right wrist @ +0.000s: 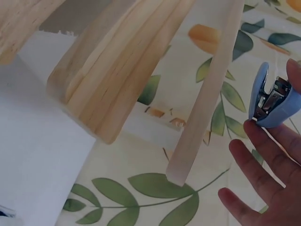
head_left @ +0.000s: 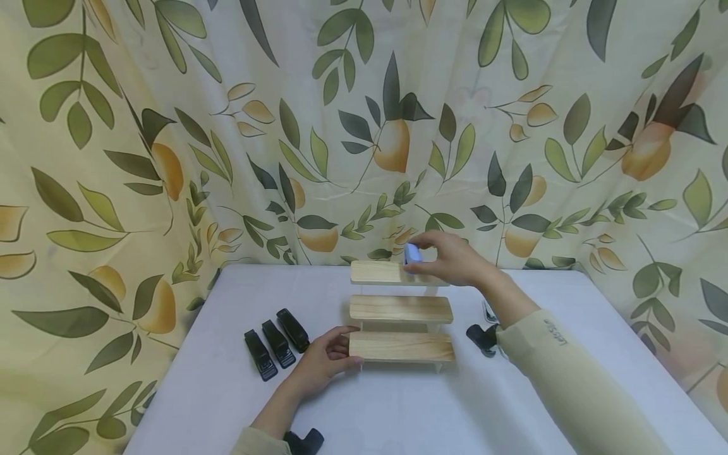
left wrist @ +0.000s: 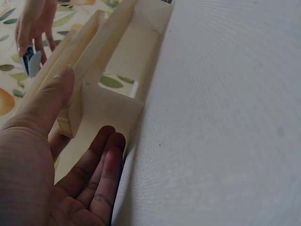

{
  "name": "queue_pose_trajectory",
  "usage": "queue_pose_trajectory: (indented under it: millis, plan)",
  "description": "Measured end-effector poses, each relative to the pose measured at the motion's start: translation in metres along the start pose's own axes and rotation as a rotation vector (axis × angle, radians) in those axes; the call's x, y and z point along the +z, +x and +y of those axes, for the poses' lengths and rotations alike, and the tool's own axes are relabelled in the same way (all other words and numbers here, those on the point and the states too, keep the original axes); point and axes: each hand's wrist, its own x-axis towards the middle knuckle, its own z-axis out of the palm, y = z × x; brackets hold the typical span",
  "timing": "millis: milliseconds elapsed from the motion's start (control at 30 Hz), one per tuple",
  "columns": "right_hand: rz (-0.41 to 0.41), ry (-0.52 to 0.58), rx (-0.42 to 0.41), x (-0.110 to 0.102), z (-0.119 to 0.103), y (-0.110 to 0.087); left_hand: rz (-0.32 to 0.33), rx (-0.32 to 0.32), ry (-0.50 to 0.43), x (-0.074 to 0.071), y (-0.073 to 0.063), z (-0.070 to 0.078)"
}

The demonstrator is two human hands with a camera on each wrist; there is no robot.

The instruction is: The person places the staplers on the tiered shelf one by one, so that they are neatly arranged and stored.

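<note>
A curtain [head_left: 364, 107] printed with green leaves and orange fruit is hanging behind a white-covered table [head_left: 409, 411], filling the whole background. Toward the table's far side, a three-tier wooden stand [head_left: 400, 308] is rising in steps, its pale boards resting on light-coloured supports. A person in pale yellowish sleeves [head_left: 574, 373] is reaching in from both sides.

The left hand [head_left: 325, 361] is steadying the stand, its thumb and fingers closing around the left end of the lowest board [head_left: 404, 347]; in the left wrist view the lower fingers are curling beside the pale support. The right hand [head_left: 455, 259] is working above the top board [head_left: 375, 272], its thumb and fingertips clamping a small object while its other fingers are fanning apart.

To the left of the stand, three black stapler-shaped items [head_left: 279, 343] are lying side by side on the table, the nearest one sitting just beside the left hand. Smallest of all, a blue stapler [right wrist: 277, 101] is hanging in the right hand's pinch just over the top board, apart from the wood, its mouth gaping and its metal insides showing.
</note>
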Motion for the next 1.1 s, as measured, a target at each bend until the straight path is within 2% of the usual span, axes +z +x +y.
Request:
queue_pose_trajectory:
  millis: [333,700,1100]
  plan:
    - [-0.024,0.043,-0.048,0.009,-0.008,0.01,0.01,-0.003,-0.006,0.0,-0.001,0.0]
    - [-0.036,0.058,-0.037,0.02,-0.016,0.02,-0.002,0.005,-0.007,-0.001,0.0,0.0]
    - [-0.05,0.102,-0.067,0.033,-0.025,0.03,0.007,0.004,0.012,0.0,0.0,0.001]
